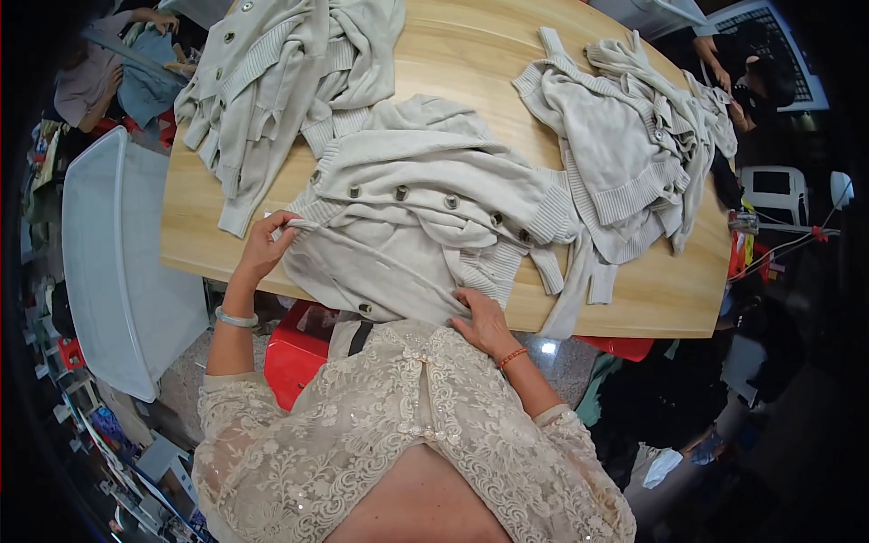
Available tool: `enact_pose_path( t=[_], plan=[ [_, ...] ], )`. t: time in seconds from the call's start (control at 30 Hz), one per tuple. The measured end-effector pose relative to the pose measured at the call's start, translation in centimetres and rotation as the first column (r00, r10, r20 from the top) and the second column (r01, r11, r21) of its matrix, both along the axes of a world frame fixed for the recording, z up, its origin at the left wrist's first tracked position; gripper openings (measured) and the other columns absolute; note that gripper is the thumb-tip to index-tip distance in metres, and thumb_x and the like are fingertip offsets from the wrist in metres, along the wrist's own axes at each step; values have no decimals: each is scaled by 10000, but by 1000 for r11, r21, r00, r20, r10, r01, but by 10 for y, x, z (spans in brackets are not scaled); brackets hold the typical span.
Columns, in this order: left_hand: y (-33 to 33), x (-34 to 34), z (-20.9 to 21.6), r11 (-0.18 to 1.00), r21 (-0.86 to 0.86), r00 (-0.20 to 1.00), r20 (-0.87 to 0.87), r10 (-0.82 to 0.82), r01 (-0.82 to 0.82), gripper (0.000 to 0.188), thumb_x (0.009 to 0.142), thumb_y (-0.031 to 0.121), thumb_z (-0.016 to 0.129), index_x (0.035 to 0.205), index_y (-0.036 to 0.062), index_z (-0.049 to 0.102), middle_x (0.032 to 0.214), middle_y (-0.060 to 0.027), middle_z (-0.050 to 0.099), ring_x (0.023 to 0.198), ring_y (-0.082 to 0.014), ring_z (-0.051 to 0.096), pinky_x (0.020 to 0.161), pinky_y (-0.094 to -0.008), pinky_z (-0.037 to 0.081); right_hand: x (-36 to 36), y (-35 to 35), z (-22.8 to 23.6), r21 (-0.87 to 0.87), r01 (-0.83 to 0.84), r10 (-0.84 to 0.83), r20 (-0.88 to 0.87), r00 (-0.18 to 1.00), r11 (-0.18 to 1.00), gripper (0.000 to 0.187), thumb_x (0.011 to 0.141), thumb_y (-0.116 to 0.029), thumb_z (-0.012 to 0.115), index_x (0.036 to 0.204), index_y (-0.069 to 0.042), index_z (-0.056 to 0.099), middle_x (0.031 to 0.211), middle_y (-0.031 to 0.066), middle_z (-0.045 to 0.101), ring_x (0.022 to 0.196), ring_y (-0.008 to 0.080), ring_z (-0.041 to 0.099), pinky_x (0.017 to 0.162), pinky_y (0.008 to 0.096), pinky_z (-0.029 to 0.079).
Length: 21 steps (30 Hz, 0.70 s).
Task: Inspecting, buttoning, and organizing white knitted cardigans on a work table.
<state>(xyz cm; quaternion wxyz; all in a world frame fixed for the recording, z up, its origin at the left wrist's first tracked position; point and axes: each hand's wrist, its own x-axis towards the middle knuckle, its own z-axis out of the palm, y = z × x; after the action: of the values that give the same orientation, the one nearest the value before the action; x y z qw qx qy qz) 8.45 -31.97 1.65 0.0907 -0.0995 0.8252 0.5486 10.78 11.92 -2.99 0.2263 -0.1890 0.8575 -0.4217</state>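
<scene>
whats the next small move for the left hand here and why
Probably to draw the left hand gently outward: it already pinches an edge of the middle cardigan, which lies in loose folds near its dark buttons, while the right hand touches the lower edge and could steady it.

A cream lace top (358,398) is worn, patterned with floral motifs and edged with scalloped trim (380,454). Sheer sleeves (232,409) are fitted. Shiny beads (441,435) are set along the front. A pale, smooth bangle (236,319) is carried on the left wrist (237,301); an orange-red beaded bracelet (512,357), on the right.
</scene>
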Motion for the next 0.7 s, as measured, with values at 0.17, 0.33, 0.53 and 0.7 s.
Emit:
enact_pose_path(
  t=[0.17,0.33,0.53,0.7],
  plan=[
    [-5,-2,1,999,14,999,-35,33,-32,139,864,40,551,984,-8,602,844,14,593,778,-54,509,708,-208,422,5,11,8,256,-210,161,200,966,944,338,797,-275,645,1026,-30,616,924,182,654,855,379,611,757,437,474],
    [-7,1,-11,999,40,1000,4,16,-16,103,862,52,574,950,9,605,805,26,590,733,-42,502,672,-200,418,-40,83,64,192,237,-272,187,944,952,245,783,-250,701,867,-23,662,724,82,631,670,144,565,635,298,457],
    [19,-16,-36,998,29,998,-9,65,-64,148,806,77,649,929,9,605,740,13,595,649,-47,500,596,-211,431,-85,56,97,415,599,-159,-717,679,685,343,752,-128,670,1088,-105,600,1012,85,589,948,318,549,815,388,420],
    [16,-18,-28,997,81,999,-35,9,-6,154,803,112,681,895,12,608,727,-1,597,647,-57,522,595,-223,450,-78,-88,69,-141,281,-311,-287,906,949,361,773,-30,629,1126,-68,570,1104,123,586,971,255,594,718,317,521]
  ],
)
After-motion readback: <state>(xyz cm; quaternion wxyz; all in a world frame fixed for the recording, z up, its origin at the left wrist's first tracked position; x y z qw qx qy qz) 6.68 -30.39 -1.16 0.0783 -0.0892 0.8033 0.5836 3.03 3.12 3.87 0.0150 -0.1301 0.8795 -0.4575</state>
